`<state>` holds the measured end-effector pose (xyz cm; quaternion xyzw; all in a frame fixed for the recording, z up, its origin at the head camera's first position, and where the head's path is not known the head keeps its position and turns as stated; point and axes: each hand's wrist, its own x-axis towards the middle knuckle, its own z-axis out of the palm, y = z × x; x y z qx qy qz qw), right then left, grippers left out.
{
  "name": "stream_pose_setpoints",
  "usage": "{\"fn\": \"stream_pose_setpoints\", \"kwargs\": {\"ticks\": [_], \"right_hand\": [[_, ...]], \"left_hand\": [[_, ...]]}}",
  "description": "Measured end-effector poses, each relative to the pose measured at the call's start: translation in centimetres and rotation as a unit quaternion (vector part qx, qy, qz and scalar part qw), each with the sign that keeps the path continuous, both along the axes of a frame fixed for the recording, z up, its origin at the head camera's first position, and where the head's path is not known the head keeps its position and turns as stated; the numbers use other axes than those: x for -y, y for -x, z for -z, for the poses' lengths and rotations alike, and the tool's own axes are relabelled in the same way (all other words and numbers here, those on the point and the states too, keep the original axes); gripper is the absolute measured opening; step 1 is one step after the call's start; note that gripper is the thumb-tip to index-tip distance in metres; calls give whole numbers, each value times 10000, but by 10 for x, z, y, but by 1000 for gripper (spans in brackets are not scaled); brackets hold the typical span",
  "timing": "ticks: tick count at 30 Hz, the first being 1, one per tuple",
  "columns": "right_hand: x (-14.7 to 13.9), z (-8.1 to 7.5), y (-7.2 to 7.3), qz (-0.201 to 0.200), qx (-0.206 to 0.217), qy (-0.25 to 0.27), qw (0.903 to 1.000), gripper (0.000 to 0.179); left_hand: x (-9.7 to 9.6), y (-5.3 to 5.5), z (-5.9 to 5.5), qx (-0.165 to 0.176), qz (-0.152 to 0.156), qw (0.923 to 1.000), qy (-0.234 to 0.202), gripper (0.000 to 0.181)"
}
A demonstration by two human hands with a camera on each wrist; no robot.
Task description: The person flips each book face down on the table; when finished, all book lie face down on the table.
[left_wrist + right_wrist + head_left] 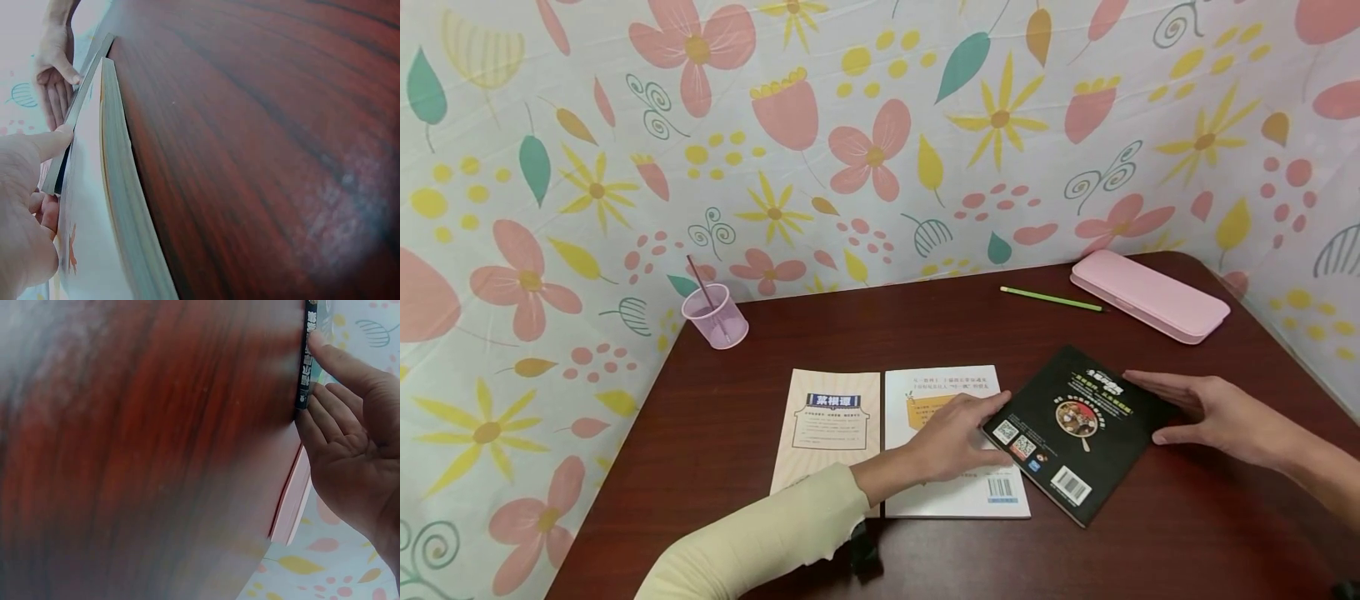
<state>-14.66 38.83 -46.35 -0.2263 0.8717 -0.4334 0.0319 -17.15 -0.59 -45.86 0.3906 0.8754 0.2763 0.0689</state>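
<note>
A black book (1078, 433) with a food picture and a barcode lies at a slant, its left corner overlapping the white book (951, 500). My left hand (958, 437) grips it at this corner, thumb and fingers around the edge; the left wrist view shows the fingers (45, 209) close beside the book's end. At the opposite side, my right hand (1217, 417) touches the right edge with thumb and fingers spread. In the right wrist view its thumb (340, 359) meets the lettered spine (306, 359), with the fingers fairly straight. A cream book (835, 425) lies left of the white one.
A pink pencil case (1150, 293) lies at the back right, a green pencil (1051, 298) beside it. At the back left stands a lilac mesh cup (718, 321) with a dark stick inside. A flower-patterned cloth (880, 167) hangs behind the dark wooden table (700, 467).
</note>
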Motion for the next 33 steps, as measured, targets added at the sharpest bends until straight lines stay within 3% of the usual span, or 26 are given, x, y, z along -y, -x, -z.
{"fn": "stream_pose_setpoints", "kwargs": {"ticks": [8, 19, 27, 33], "right_hand": [[4, -3, 0, 312, -237, -436, 9983, 79], [10, -12, 6, 760, -708, -1495, 9833, 71], [15, -16, 12, 811, -1313, -1856, 9704, 65], [19, -17, 20, 836, -1383, -2051, 9653, 63]], "left_hand": [[-2, -3, -2, -384, -42, 9991, 157, 81], [-1, -10, -1, -656, 117, 9977, 145, 72], [1, -20, 3, -1449, 184, 9881, 476, 70], [1, -31, 2, -1801, 57, 9812, 686, 68]]}}
